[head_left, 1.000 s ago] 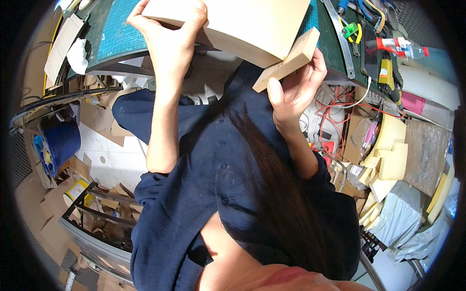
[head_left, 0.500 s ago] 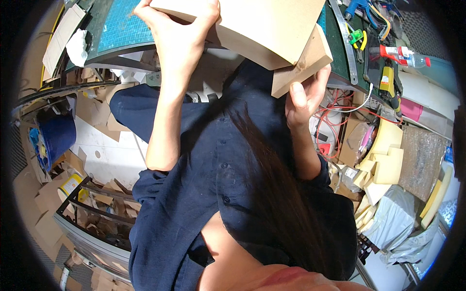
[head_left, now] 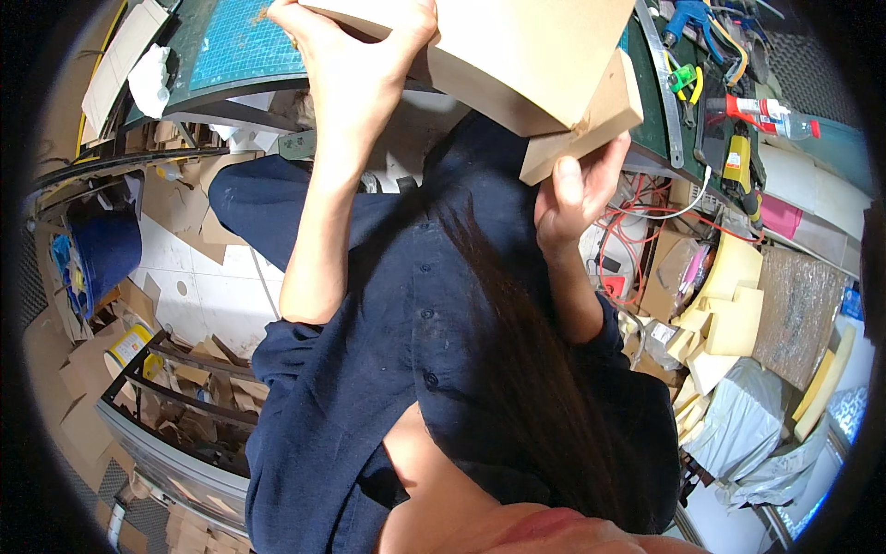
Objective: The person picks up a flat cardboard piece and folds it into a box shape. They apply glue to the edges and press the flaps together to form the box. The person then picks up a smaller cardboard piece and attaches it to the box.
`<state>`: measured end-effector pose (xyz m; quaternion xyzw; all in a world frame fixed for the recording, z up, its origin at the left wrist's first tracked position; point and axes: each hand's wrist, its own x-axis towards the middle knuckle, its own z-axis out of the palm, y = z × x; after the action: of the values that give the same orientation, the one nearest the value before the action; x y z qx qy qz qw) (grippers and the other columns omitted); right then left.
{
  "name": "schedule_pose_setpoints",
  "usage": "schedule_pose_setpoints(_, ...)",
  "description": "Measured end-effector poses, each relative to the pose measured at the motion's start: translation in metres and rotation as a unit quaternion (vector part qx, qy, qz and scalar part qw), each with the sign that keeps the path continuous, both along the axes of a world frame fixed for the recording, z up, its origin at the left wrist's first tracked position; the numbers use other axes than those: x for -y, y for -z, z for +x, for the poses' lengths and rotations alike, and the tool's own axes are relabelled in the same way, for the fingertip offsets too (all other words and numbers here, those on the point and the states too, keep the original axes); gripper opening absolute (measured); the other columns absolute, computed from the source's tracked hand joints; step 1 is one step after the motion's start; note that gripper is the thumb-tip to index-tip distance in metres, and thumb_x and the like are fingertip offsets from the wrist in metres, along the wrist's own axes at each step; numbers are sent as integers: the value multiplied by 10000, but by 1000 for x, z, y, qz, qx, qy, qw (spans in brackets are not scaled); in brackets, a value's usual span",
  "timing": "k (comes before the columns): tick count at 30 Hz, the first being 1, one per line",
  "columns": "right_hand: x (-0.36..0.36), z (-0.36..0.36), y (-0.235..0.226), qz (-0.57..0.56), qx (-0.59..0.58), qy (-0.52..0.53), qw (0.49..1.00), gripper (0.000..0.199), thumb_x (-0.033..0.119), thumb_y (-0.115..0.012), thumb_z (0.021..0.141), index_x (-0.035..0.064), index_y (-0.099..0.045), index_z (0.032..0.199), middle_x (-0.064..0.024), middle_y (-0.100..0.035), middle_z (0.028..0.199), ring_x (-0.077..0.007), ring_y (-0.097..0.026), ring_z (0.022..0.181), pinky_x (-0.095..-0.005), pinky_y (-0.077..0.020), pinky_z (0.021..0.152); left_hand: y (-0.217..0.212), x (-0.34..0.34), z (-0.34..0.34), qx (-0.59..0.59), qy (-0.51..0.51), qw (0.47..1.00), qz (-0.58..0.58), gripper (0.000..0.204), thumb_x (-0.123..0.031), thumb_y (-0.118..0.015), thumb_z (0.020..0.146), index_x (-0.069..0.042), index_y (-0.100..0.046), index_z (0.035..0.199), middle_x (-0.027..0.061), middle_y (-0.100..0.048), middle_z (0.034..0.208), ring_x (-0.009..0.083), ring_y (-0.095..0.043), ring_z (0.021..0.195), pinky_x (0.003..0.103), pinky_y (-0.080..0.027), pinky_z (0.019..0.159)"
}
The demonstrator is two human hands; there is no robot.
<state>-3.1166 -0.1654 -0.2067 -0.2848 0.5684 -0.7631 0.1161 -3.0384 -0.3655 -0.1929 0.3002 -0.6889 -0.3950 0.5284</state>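
The left hand (head_left: 360,69) clamps the near edge of a tan box (head_left: 526,55) overhanging the tabletop (head_left: 656,129); likely stiff and light, it suits edge holds. At its right corner, the right hand (head_left: 581,189) pinches a block (head_left: 604,115).

The table (head_left: 657,138) surface is dark green. Along its near edge, left part, the flat teal-blue cutting mat (head_left: 249,46) bears a fine pale grid. At the near left corner, the crumpled white sheet (head_left: 149,83) is plain. The large tan box-shaped board piece (head_left: 526,55) is pale on top, browner on its near side. The small tan rectangular block (head_left: 600,115) shows a brown mottled mark. Toward the right edge: long silver-grey metal ruler (head_left: 675,129); yellow-and-black elongated tool (head_left: 736,164).
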Motion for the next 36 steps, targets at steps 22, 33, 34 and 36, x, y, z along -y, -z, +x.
schedule_pose_setpoints(22,5,-1,24,121,-592,275,748,848,309,-977,610,176,-440,1253,-147,-329,1307,-275,-466,1129,-325,-484,821,-3,0,4,15,24,999,43,827,-204,-831,775,-1,-351,1417,183,-489,1276,290,-476,1217,413,-398,1063)
schedule_pose_setpoints(33,-9,-21,49,128,-398,192,888,944,150,-888,675,27,-282,1388,-202,-254,1432,-331,-385,1303,-436,-332,1129,4,10,7,20,45,999,-2,911,-429,-843,843,74,-304,1378,215,-425,1280,271,-504,1214,392,-433,1053)
schedule_pose_setpoints(34,-7,-23,51,67,-348,175,919,872,226,-837,703,9,-341,1386,-235,-322,1420,-370,-366,1353,-489,-332,1149,3,9,7,19,49,999,3,911,-431,-842,843,73,-304,1379,216,-426,1280,272,-503,1216,394,-427,1061)
schedule_pose_setpoints(36,-12,-19,43,-12,-226,123,966,903,242,-802,720,2,-289,1423,-222,-360,1431,-355,-424,1334,-473,-342,1148,4,12,6,24,41,999,-5,911,-429,-839,847,74,-299,1382,217,-421,1285,275,-497,1226,399,-414,1075)
